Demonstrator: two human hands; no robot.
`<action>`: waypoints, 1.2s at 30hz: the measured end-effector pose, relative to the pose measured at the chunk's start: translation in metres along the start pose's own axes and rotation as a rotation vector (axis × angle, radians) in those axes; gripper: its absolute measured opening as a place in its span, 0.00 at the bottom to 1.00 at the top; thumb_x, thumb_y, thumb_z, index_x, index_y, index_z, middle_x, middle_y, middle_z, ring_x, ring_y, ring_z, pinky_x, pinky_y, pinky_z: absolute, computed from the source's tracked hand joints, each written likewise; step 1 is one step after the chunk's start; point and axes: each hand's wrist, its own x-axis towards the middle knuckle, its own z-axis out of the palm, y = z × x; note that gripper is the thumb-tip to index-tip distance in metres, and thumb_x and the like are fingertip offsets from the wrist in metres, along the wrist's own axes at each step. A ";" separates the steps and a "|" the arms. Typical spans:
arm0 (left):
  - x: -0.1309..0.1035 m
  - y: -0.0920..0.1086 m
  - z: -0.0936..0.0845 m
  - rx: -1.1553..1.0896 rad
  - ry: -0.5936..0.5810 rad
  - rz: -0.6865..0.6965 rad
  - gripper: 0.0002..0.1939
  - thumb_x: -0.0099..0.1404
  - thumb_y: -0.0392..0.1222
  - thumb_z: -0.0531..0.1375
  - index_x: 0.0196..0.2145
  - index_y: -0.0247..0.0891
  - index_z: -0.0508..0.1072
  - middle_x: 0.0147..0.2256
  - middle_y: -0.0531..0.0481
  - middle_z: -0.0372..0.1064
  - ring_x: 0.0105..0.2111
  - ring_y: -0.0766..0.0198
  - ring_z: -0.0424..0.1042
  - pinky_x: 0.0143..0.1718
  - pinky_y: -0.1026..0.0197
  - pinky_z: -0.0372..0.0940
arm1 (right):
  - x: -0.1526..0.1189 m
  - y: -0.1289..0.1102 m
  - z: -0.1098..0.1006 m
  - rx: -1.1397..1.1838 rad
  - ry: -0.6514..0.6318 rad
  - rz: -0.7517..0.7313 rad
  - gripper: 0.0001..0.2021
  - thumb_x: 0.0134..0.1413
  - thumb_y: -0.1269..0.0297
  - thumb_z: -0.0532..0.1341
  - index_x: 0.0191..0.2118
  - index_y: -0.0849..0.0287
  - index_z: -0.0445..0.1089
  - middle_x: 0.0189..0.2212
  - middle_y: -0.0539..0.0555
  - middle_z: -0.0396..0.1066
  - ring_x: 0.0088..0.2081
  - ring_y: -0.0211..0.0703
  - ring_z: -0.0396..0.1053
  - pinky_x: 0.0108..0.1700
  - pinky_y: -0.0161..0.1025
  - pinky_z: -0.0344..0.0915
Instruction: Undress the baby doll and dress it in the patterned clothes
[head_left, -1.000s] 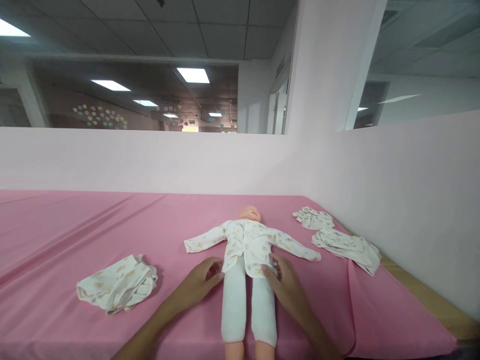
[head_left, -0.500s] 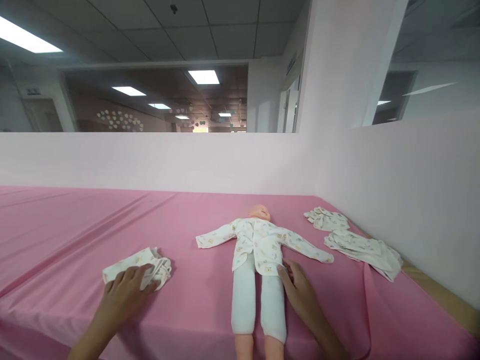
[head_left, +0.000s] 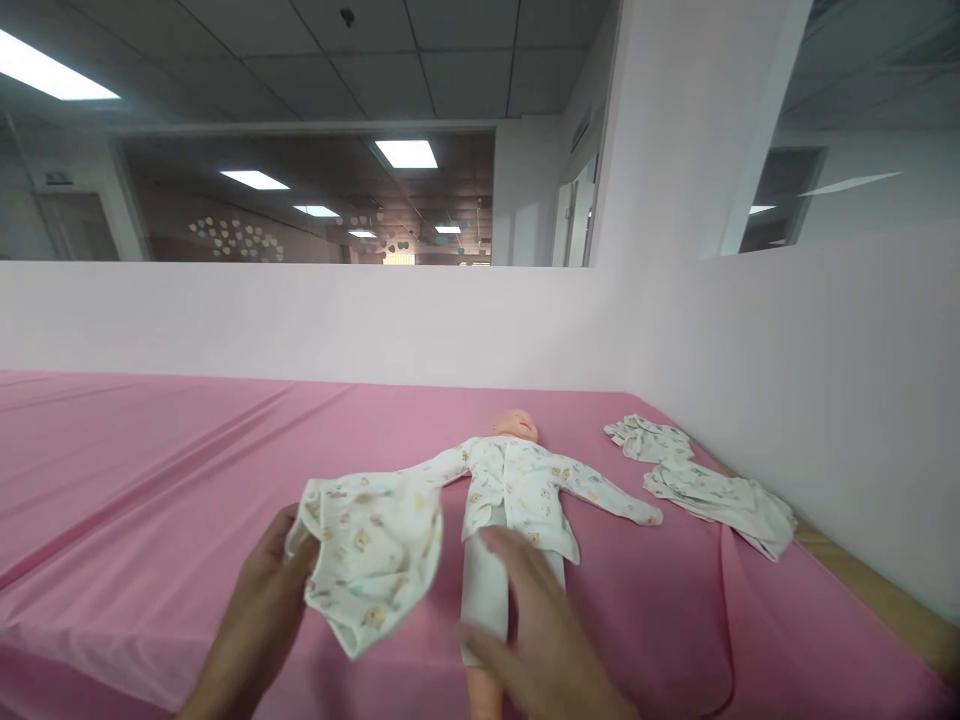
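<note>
Clothed doll (head_left: 519,490) — one leg mostly hidden

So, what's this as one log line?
left hand: holds white patterned cloth garment; right hand: open, blurred, near bald white-clad doll

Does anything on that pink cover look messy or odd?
Slightly: the white clothes beside the right wall lie crumpled rather than folded, and the doll's jacket gapes at its lower front, as if unfastened.

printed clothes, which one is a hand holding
The garment in the left hand; the jacket is on the doll, the crumpled clothes lie on the pink sheet.
</note>
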 end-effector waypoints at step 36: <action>-0.008 0.076 0.093 0.071 -0.616 0.231 0.14 0.63 0.52 0.62 0.31 0.36 0.72 0.27 0.53 0.66 0.27 0.67 0.64 0.28 0.67 0.60 | 0.011 -0.019 -0.058 0.059 0.287 0.003 0.23 0.55 0.57 0.62 0.56 0.51 0.62 0.55 0.56 0.63 0.56 0.51 0.62 0.57 0.49 0.62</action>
